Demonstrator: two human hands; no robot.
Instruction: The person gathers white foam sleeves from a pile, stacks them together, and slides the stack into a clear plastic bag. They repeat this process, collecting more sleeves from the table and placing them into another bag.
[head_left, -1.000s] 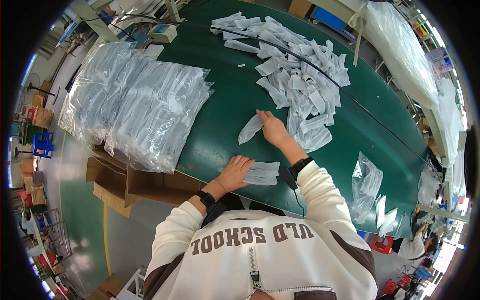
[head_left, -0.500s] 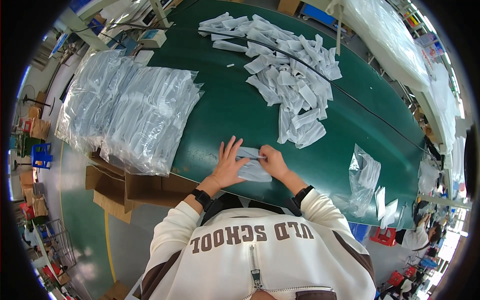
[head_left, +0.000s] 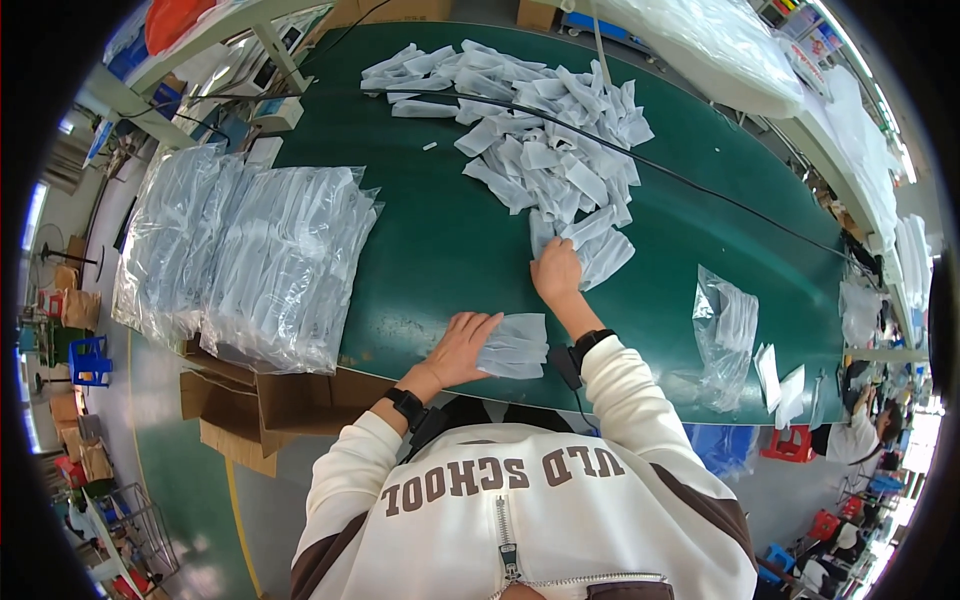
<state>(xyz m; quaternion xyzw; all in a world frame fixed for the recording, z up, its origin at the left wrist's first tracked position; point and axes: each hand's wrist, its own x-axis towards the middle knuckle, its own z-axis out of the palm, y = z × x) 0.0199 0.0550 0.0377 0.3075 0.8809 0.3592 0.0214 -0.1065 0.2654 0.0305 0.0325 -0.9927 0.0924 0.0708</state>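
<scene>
Near the front edge of the green table, several translucent whitish strips [head_left: 516, 347] lie side by side, slightly overlapping. My left hand [head_left: 462, 350] holds their left end against the tabletop, fingers close together. Farther up, my right hand [head_left: 558, 274] reaches to the near tip of a loose pile [head_left: 560, 150] of similar strips. Its fingers are closed on the lower part of one strip [head_left: 541, 228] there; the fingertips are partly hidden.
Clear bags packed with strips [head_left: 285, 260] stand at the left, above an open cardboard box [head_left: 320, 398]. A smaller filled clear bag [head_left: 727, 335] and white papers [head_left: 780, 383] lie at the right. A black cable [head_left: 680, 178] crosses over the pile.
My right hand has left the strips at the front and moved up to the pile, closing on another strip. My left hand stays at the front strips, its fingers now drawn together.
</scene>
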